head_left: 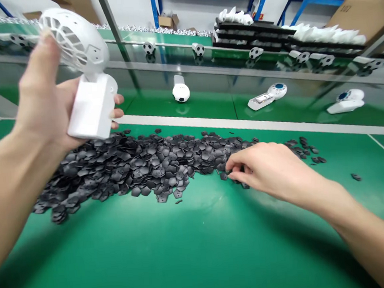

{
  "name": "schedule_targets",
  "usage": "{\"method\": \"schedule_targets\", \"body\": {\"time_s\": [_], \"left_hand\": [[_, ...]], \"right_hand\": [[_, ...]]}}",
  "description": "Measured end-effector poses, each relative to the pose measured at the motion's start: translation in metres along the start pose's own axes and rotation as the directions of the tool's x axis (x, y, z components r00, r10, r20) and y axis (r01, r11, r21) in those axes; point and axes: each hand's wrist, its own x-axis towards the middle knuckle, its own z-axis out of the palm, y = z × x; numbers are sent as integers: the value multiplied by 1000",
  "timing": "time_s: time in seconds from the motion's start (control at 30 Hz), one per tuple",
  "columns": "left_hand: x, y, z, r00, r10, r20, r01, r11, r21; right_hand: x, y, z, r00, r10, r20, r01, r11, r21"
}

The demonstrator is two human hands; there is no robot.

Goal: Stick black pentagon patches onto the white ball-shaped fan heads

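A white handheld fan (91,105) with a round grille head is gripped in my left hand (46,91), raised over the left side of the table. Black pentagon-shaped pieces (140,166) lie in a long heap on the green table. At the heap's right end, my right hand (263,167) has its thumb and fingertips down at the pieces, curled close together. Whether a piece is between those fingertips is too small to tell.
Beyond a white strip (244,129), a green conveyor (208,102) carries a white fan (181,89) and others. Football-patterned fans (149,48) stand on a ledge behind. Black trays (250,35) with white parts are stacked at the back right.
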Motion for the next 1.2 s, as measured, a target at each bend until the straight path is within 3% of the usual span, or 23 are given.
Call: {"method": "schedule_targets", "body": {"time_s": [0.13, 0.27, 0.37, 0.43, 0.53, 0.6, 0.67, 0.73, 0.83, 0.93, 1.03, 1.1, 1.2], "left_hand": [[-20, -2, 20, 987, 42, 156, -26, 994, -103], [-38, -2, 36, 990, 36, 137, 2, 964, -267], [-54, -9, 43, 975, 41, 219, 29, 951, -308], [-67, -14, 48, 937, 67, 342, 49, 946, -320], [-85, -17, 59, 838, 130, 531, 120, 904, -410], [-93, -18, 66, 782, 143, 607, 201, 863, -463], [-99, -20, 72, 753, 131, 645, 271, 831, -485], [-104, -24, 74, 742, 140, 655, 291, 813, -504], [-108, -34, 75, 716, 175, 676, 308, 790, -531], [-109, -42, 76, 716, 157, 680, 348, 764, -543], [-106, -44, 75, 723, 135, 677, 359, 764, -536], [-104, -41, 73, 719, 144, 680, 355, 765, -537], [-102, -37, 68, 726, 129, 676, 373, 751, -544]], "right_hand": [[2, -10, 8, 1000, 6, 29, -2, 991, -134], [3, -18, 9, 994, 87, 73, -72, 980, -185], [3, -20, 7, 992, 107, 67, -97, 986, -137], [4, -20, 7, 994, 91, 53, -86, 993, -79], [6, -18, 9, 998, 47, 36, -47, 999, 10], [8, -15, 10, 999, 18, 37, -21, 996, 83], [9, -12, 8, 999, 2, 45, -12, 977, 213], [8, -7, 3, 1000, -6, 11, 1, 913, 407], [5, -1, -8, 991, 0, -131, 88, 743, 664], [1, 1, -18, 966, 18, -259, 204, 562, 801], [-2, -2, -22, 963, 34, -268, 230, 415, 880], [-4, -6, -21, 966, 10, -258, 235, 378, 895], [-9, -14, -19, 929, -29, -368, 343, 439, 830]]}}
